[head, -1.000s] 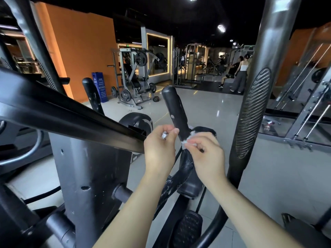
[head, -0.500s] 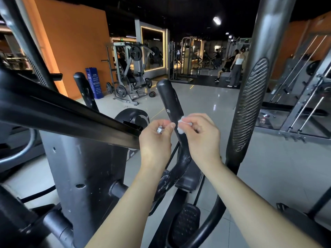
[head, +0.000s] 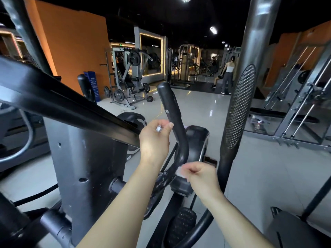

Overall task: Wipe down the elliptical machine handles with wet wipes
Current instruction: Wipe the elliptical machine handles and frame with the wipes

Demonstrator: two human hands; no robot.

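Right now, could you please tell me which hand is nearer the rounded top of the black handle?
Left. The left hand, pinching a white scrap, is beside the black handle below its top; the right hand is lower, by the bend, pinching a wet wipe.

We are looking through one wide-angle camera worn on the head, facing forward and tilting down. It is sitting close in: the black elliptical handle (head: 172,111) is rising through the frame's centre, the left hand (head: 154,140) and right hand (head: 200,174) are entering from the bottom edge, and the gym floor (head: 197,104) is receding toward upper centre.
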